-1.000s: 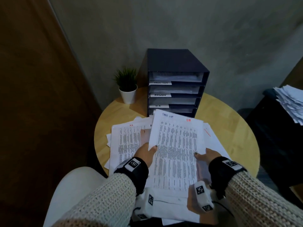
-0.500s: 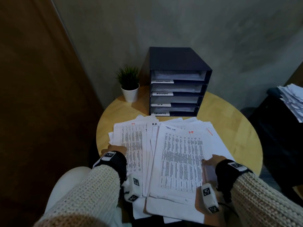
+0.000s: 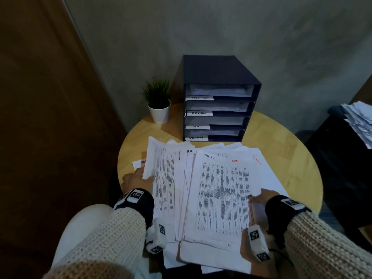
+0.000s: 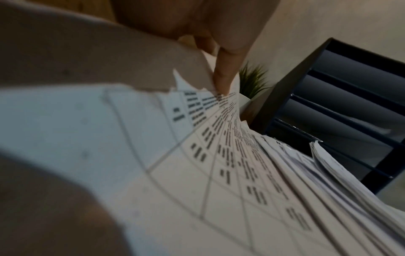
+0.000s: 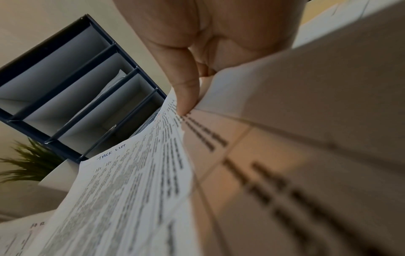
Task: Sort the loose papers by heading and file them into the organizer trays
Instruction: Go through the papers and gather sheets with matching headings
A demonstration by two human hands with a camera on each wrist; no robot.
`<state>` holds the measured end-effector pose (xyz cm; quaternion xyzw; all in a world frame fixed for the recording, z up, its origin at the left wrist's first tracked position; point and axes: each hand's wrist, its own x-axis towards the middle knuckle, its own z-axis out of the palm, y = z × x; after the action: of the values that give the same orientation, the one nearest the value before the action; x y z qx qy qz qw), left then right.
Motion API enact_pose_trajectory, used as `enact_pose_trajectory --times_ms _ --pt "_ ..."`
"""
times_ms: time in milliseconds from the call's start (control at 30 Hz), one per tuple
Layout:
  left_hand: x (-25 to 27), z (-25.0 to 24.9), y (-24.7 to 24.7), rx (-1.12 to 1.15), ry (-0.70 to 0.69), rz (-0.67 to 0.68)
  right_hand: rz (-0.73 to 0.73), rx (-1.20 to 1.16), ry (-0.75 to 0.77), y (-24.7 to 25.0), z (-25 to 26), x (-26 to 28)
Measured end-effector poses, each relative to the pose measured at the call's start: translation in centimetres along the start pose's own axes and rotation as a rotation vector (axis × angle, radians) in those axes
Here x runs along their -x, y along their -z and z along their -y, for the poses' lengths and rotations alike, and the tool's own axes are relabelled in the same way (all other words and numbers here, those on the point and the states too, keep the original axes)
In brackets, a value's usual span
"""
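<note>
Head view showed the left hand [image 3: 135,179] pinching a lifted sheet's edge [image 3: 150,158] and the right hand [image 3: 261,198] gripping the "TASK LIST" sheet [image 3: 221,190] on the worktop [image 3: 281,141]. Organizer [image 3: 218,97] labels read "ADMIN" and "H.R".

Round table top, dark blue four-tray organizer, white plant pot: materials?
Round table top: pale wood or wood-look laminate, matt, faint grain. Dark blue four-tray organizer: probably board or plastic, matt, thin flat walls. White plant pot: likely ceramic or plastic, smooth.
</note>
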<state>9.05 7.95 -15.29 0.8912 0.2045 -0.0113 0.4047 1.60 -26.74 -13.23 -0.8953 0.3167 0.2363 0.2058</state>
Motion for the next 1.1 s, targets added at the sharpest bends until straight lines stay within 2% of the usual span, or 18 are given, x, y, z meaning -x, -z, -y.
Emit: enact_pose_trajectory --times_ms 67,167,367,467,667,767,800,867,900,933,1000,1033,1100 --pt "0.9 -0.6 -0.2 0.121 -0.062 0.073 -0.002 0.004 -0.003 -0.1 -0.1 -0.2" --pt "1.7 -1.5 -0.5 0.119 -0.068 0.144 -0.008 0.020 0.006 -0.1 -0.1 -0.6" --pt "1.4 -4.1 1.4 0.083 -0.075 0.128 0.029 0.015 0.032 -0.3 -1.1 -1.6" --pt "1.2 -5.5 2.9 0.154 -0.128 0.085 0.026 -0.119 0.033 -0.1 -1.7 -1.5" --pt "1.0 -8.6 7.0 0.372 -0.234 -0.152 -0.023 -0.384 -0.010 0.3 -2.5 -2.0" --pt "0.8 -9.7 9.0 0.443 -0.309 -0.220 0.007 -0.596 0.000 -0.2 -3.6 -2.6" --pt "0.9 -10.1 9.6 0.471 -0.337 -0.229 0.015 -0.705 0.024 -0.6 -4.2 -3.4" --pt "1.3 -10.9 10.6 0.528 -0.389 -0.236 0.006 -0.866 0.049 -2.7 -7.3 -8.5" --pt "1.6 -11.3 10.9 0.555 -0.409 -0.232 0.047 -0.929 0.045 -3.2 -7.9 -9.0" --pt "1.9 -11.6 11.1 0.577 -0.426 -0.226 0.097 -0.990 0.050 -3.1 -7.7 -8.1" --pt "2.4 -12.1 11.1 0.611 -0.444 -0.218 0.105 -1.062 0.048 -2.5 -7.2 -5.9" --pt "2.6 -12.3 10.9 0.628 -0.443 -0.212 0.129 -1.119 0.083 -3.0 -7.7 -7.3" --pt "2.9 -12.5 10.4 0.659 -0.427 -0.193 0.182 -1.194 0.098 -1.8 -6.6 -3.9"
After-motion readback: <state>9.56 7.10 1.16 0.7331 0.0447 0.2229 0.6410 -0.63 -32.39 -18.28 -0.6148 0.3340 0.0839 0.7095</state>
